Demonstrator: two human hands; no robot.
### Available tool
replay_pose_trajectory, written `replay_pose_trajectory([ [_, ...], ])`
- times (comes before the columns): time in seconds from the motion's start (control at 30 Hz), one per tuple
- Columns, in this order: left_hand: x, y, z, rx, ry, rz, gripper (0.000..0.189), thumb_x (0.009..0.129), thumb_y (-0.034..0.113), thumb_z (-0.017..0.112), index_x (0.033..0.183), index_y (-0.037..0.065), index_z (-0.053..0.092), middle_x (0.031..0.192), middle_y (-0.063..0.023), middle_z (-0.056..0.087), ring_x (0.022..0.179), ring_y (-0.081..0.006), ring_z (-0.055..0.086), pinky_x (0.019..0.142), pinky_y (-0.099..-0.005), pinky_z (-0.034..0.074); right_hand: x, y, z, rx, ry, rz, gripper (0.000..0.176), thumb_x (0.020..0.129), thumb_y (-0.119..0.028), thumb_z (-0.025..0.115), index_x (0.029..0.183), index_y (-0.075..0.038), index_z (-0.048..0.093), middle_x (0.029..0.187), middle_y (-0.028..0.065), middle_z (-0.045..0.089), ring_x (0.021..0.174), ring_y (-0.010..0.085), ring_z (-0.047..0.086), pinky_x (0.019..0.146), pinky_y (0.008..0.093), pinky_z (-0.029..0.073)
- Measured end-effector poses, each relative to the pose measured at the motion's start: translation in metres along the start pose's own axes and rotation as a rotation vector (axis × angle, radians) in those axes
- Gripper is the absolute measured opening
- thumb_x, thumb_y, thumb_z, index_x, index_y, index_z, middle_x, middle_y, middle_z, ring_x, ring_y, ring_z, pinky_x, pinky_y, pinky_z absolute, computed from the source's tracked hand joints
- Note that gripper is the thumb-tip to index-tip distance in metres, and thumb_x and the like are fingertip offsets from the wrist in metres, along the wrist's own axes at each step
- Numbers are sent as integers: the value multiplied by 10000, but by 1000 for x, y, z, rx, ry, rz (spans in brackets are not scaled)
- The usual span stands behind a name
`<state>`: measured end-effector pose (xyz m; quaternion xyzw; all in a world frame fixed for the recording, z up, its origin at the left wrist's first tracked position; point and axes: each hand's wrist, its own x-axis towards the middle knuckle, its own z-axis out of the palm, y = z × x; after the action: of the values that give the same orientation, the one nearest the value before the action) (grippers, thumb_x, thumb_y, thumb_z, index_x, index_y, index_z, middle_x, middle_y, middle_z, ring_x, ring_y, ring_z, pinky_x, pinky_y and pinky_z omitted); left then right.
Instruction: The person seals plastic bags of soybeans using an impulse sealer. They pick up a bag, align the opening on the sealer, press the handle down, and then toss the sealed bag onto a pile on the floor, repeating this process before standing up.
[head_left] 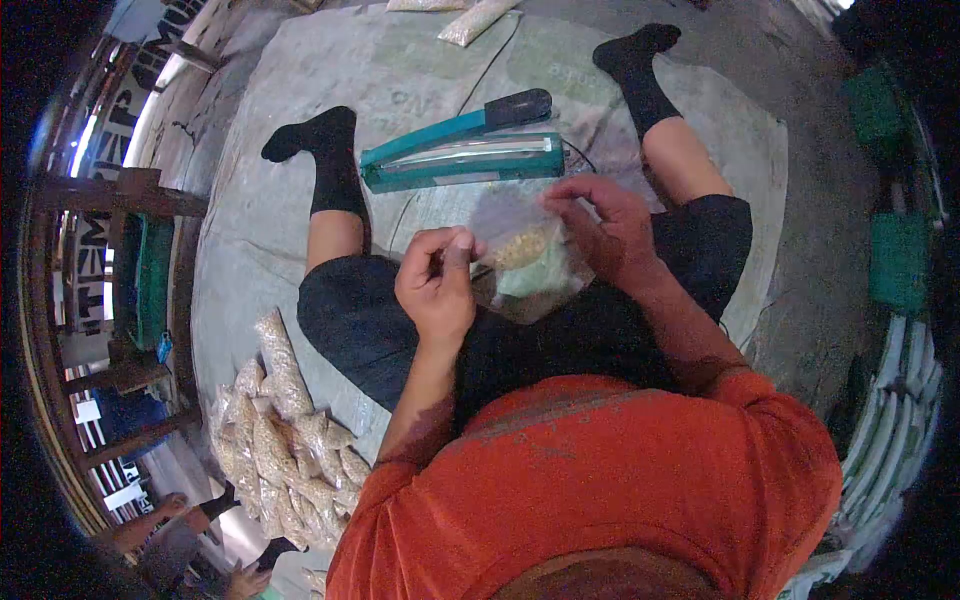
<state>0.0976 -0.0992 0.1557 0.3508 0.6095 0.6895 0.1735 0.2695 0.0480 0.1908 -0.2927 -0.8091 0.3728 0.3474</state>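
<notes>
A clear plastic bag (525, 255) with a small heap of yellowish grains in it is stretched between my hands, over my lap. My left hand (438, 280) pinches its left edge between thumb and fingers. On the other side, my right hand (608, 230) pinches the top right edge. Just beyond the bag lies a teal bar sealer (465, 165) on the sheet, its dark-handled arm raised. A black cord runs from the sealer's right end.
Filled grain bags (280, 440) are piled at the lower left on the pale sheet (255, 210). More filled bags (478, 20) lie at the top edge. My outstretched legs flank the sealer. Another person's hand (245, 580) shows at bottom left, near wooden shelving (120, 200).
</notes>
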Motion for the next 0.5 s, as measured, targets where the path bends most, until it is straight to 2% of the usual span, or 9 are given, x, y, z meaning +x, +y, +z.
replay_pose_trajectory([
  [0.1,2,3,3,-24,23,-63,73,965,46,692,996,-10,656,896,-97,692,779,-200,717,731,-336,616,3,-7,-5,81,15,-1,219,907,-279,760,974,-71,745,972,110,756,916,249,737,841,360,563],
  [0.17,3,0,2,-27,-8,-42,74,964,50,697,992,-7,659,892,-94,692,779,-196,715,725,-333,612,-1,-7,-4,90,83,148,198,923,-245,737,994,-60,741,997,101,758,936,213,730,854,348,557],
  [0.2,3,0,2,-27,-4,-42,74,964,50,697,992,-7,659,892,-94,692,779,-196,715,725,-333,612,-2,-3,0,90,80,145,198,923,-245,737,994,-60,741,997,101,758,936,213,730,854,348,557],
  [0.27,2,-2,1,-27,-30,-53,84,966,62,700,994,-6,659,891,-90,693,773,-192,711,713,-331,611,-5,12,12,327,312,242,208,934,-245,727,1016,-54,747,1011,83,763,948,178,720,863,336,554],
  [0.3,2,-1,0,-26,-29,-54,84,966,62,700,994,-6,659,891,-90,693,773,-192,711,713,-331,611,-3,15,14,328,310,243,208,934,-245,727,1016,-54,747,1011,83,763,948,178,720,863,336,554],
  [0.37,2,1,0,21,-40,-68,87,971,72,695,990,-4,658,888,-91,693,769,-190,710,701,-331,611,-2,19,17,481,81,133,248,952,-284,711,1020,-50,759,979,74,768,915,169,719,850,335,557],
  [0.4,2,2,0,22,-43,-71,87,971,72,695,990,-4,658,888,-91,693,769,-190,710,701,-331,611,-3,18,13,482,83,137,248,952,-284,711,1020,-50,759,979,74,768,915,169,719,850,335,557],
  [0.47,3,4,2,5,-41,-96,92,977,80,688,977,-7,656,884,-91,690,765,-190,709,693,-336,612,0,16,3,306,-130,294,279,960,-323,696,1005,-57,769,928,76,769,877,178,725,827,333,561],
  [0.5,4,5,3,6,-36,-94,92,977,80,688,977,-7,656,884,-91,690,765,-190,709,693,-336,612,0,16,5,307,-134,291,279,960,-323,696,1005,-57,769,928,76,769,877,178,725,827,333,561],
])
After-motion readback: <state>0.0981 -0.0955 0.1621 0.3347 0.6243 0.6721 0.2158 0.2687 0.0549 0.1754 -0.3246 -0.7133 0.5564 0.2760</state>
